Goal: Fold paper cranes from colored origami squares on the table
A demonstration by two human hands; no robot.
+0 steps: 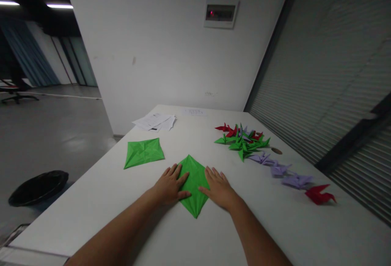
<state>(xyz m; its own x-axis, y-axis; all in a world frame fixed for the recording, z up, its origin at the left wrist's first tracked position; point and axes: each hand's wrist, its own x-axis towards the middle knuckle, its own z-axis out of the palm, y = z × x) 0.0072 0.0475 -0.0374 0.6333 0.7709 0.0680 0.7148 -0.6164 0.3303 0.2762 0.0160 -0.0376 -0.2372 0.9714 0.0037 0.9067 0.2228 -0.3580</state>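
A creased green sheet of origami paper (194,182) lies on the white table, turned with one corner toward me. On its left side rests my left hand (171,184), fingers spread and flat, the thumb on the paper. My right hand (218,186) lies open on the right side of the same sheet, its thumb also touching the green surface. Both hands press from above and neither grips anything. A second green sheet (144,152), unfolded and marked with creases, lies to the left beyond my left hand.
Folded paper cranes in green (244,146), red and purple are heaped at the right. Several purple cranes (296,181) and a red crane (320,194) trail toward me. Printed papers (154,122) lie at the far left. A black-lined bin (38,188) stands beside the table.
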